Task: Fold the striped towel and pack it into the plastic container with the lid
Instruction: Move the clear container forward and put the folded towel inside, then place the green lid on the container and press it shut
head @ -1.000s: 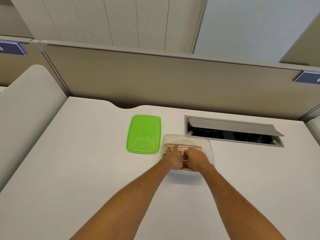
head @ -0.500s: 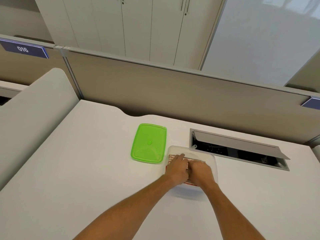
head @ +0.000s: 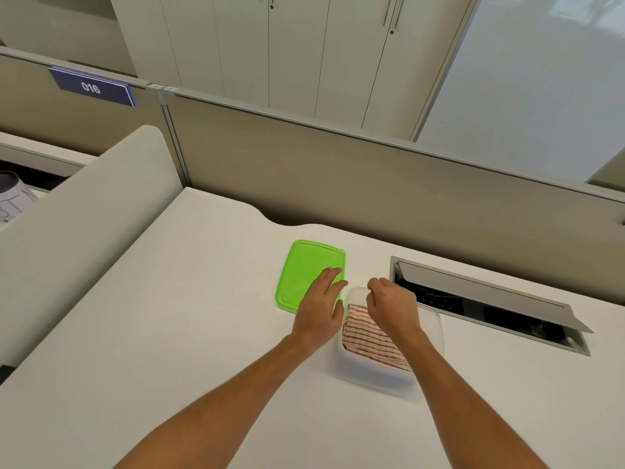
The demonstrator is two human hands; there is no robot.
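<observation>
The folded red-and-white striped towel (head: pixel 367 338) lies inside the clear plastic container (head: pixel 434 328) on the white desk. The green lid (head: pixel 301 272) lies flat just left of the container. My left hand (head: pixel 321 308) reaches over the lid's right edge with fingers extended, touching it. My right hand (head: pixel 392 304) hovers over the container's far left corner with its fingers curled; nothing shows in them. The right forearm hides part of the towel.
An open cable hatch (head: pixel 487 299) with a raised grey flap is set into the desk right of the container. A beige partition (head: pixel 372 184) runs along the desk's far edge. A rounded divider panel (head: pixel 84 214) bounds the left side.
Both hands have lifted off the towel in the container. My left hand has moved left onto the green lid; my right hand has risen toward the container's far corner.
</observation>
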